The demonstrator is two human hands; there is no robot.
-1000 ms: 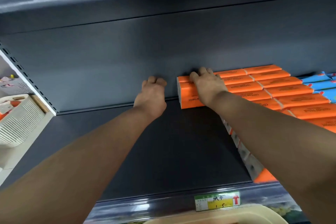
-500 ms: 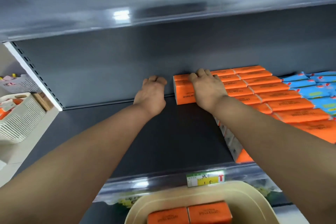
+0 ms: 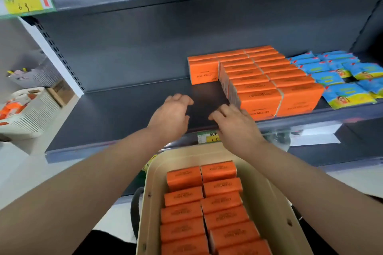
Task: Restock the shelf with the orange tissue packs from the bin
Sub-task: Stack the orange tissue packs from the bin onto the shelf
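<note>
Fingers (image 3: pixel 182 99) of left hand (image 3: pixel 169 119) and right hand (image 3: pixel 236 128) loose, empty; advise lifting packs (image 3: pixel 221 203) from bin (image 3: pixel 152 174) squarely, seating flush against shelved row (image 3: pixel 259 97).

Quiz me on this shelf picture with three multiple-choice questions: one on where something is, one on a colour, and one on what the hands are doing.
1. On the shelf, where do the blue packs lie relative to the orange tissue packs?
A to their left; B to their right; C on top of them.
2. What colour is the bin?
A beige; B green; C black.
3. What do the left hand and right hand hold?
A a pack each; B one pack together; C nothing.

Answers: B, the blue packs fill the shelf's right end. A, the bin's walls are beige. C, no pack is in either hand above the shelf front.
</note>
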